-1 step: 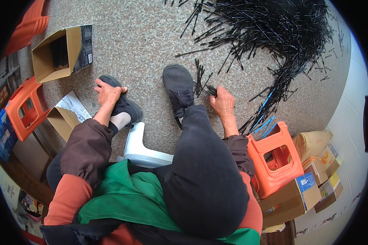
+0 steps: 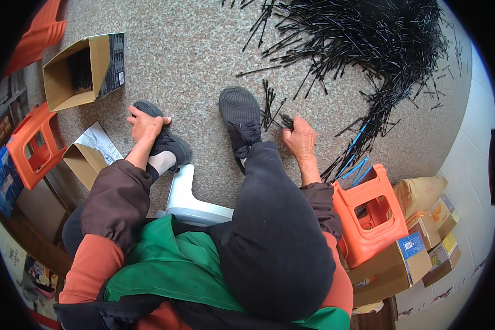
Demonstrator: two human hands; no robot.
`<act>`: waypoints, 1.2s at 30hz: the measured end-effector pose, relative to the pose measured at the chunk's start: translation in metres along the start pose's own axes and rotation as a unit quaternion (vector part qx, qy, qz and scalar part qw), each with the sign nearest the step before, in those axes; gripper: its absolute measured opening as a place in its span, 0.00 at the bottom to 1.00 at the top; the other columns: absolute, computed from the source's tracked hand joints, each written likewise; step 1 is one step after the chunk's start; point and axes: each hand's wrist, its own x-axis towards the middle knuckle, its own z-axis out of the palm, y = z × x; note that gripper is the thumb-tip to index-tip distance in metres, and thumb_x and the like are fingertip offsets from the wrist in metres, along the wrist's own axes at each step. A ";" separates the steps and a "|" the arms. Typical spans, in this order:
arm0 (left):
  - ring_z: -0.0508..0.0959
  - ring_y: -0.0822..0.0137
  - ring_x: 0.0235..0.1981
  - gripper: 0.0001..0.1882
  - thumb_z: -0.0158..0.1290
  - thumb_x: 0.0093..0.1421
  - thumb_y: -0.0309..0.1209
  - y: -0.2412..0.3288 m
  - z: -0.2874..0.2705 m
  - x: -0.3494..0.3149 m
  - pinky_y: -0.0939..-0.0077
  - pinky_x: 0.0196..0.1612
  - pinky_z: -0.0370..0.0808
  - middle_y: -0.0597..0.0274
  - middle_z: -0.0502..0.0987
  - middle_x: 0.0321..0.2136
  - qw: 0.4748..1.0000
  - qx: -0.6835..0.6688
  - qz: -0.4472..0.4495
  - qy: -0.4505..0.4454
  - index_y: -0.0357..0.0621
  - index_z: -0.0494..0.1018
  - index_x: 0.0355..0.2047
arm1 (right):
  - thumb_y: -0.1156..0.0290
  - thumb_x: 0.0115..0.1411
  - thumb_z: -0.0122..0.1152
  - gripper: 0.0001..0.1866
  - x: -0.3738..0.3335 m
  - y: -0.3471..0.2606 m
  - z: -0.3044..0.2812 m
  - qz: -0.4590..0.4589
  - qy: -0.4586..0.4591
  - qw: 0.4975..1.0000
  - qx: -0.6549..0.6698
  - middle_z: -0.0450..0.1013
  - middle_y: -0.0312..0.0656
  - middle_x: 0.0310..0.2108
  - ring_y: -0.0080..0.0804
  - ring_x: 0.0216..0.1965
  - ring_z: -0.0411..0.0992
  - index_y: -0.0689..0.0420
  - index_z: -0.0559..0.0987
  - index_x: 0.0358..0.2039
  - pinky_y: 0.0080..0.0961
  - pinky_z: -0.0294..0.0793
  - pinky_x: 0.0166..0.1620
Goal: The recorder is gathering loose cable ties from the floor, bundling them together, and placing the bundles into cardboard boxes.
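My left hand [image 2: 145, 126] rests on the top of my left dark shoe [image 2: 169, 141]; its fingers are spread and nothing is in them. Closed around a small bunch of thin black sticks [image 2: 286, 121] is my right hand [image 2: 300, 138], low over the floor to the right of my other dark shoe [image 2: 240, 113]. Only the bunch's ends show past the fingers. A few loose black sticks [image 2: 268, 104] lie between that shoe and the bunch. Beyond them spreads a large heap of the same thin black sticks [image 2: 368, 38].
An open cardboard box [image 2: 102, 66] with black sticks inside lies at the left, near a second carton [image 2: 88, 159] and an orange stool [image 2: 30, 146]. Another orange stool [image 2: 363, 236] and several cartons [image 2: 388, 269] stand at the right. Blue strips [image 2: 355, 165] lie among sticks.
The ends of the sticks in my right hand have shifted very slightly. My left hand has not visibly moved.
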 end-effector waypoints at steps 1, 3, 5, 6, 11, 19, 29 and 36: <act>0.67 0.47 0.49 0.63 0.67 0.33 0.44 -0.001 -0.001 0.000 0.60 0.49 0.68 0.43 0.55 0.51 1.000 0.002 -0.001 0.001 0.41 0.34 0.59 | 0.68 0.42 0.54 0.09 0.001 -0.002 0.000 0.027 0.052 0.998 0.033 0.70 0.50 0.24 0.52 0.27 0.70 0.58 0.69 0.24 0.44 0.68 0.29; 0.67 0.47 0.49 0.62 0.67 0.34 0.43 -0.001 -0.002 -0.001 0.60 0.49 0.68 0.43 0.55 0.51 1.000 -0.003 0.000 0.000 0.41 0.34 0.59 | 0.66 0.44 0.52 0.09 0.009 -0.013 -0.004 0.060 0.037 0.995 0.068 0.70 0.53 0.23 0.55 0.26 0.70 0.59 0.70 0.22 0.46 0.68 0.30; 0.67 0.47 0.49 0.62 0.67 0.34 0.43 0.000 -0.003 -0.002 0.60 0.49 0.68 0.43 0.55 0.51 1.000 -0.007 0.003 -0.003 0.41 0.34 0.59 | 0.64 0.48 0.52 0.10 0.021 -0.021 -0.001 0.167 0.021 0.983 0.079 0.71 0.56 0.21 0.55 0.26 0.71 0.60 0.73 0.23 0.46 0.68 0.31; 0.67 0.47 0.48 0.62 0.67 0.33 0.43 0.001 -0.002 -0.003 0.60 0.49 0.68 0.43 0.56 0.51 1.000 -0.010 0.003 -0.004 0.41 0.35 0.58 | 0.62 0.51 0.52 0.13 0.026 -0.026 -0.001 0.184 0.029 0.977 0.102 0.72 0.56 0.21 0.56 0.27 0.71 0.59 0.76 0.25 0.46 0.69 0.32; 0.68 0.47 0.48 0.61 0.67 0.33 0.42 0.001 0.001 -0.002 0.60 0.49 0.68 0.44 0.56 0.50 1.000 -0.016 0.007 0.000 0.42 0.35 0.58 | 0.61 0.51 0.54 0.13 0.037 -0.040 0.011 0.166 0.038 0.983 0.065 0.73 0.55 0.22 0.55 0.27 0.72 0.59 0.77 0.26 0.46 0.70 0.32; 0.67 0.46 0.48 0.61 0.67 0.34 0.43 0.001 -0.005 -0.004 0.60 0.49 0.68 0.43 0.56 0.50 1.000 -0.006 -0.007 -0.002 0.41 0.35 0.58 | 0.63 0.42 0.53 0.14 0.041 -0.025 -0.006 0.199 0.056 0.967 0.152 0.72 0.55 0.22 0.56 0.27 0.71 0.59 0.74 0.27 0.45 0.68 0.32; 0.68 0.48 0.48 0.62 0.67 0.33 0.43 0.001 -0.002 -0.004 0.61 0.49 0.68 0.44 0.57 0.50 1.000 -0.012 0.006 -0.001 0.41 0.35 0.58 | 0.56 0.46 0.61 0.17 0.050 -0.045 0.009 0.131 0.014 0.990 0.046 0.73 0.54 0.22 0.52 0.27 0.72 0.58 0.76 0.27 0.44 0.70 0.32; 0.69 0.48 0.47 0.62 0.67 0.33 0.43 -0.001 -0.001 -0.001 0.62 0.48 0.69 0.43 0.56 0.50 1.000 -0.010 0.002 -0.002 0.41 0.35 0.58 | 0.65 0.53 0.58 0.10 0.028 0.021 -0.012 0.303 0.121 0.862 0.389 0.69 0.37 0.14 0.25 0.13 0.68 0.60 0.75 0.28 0.21 0.66 0.16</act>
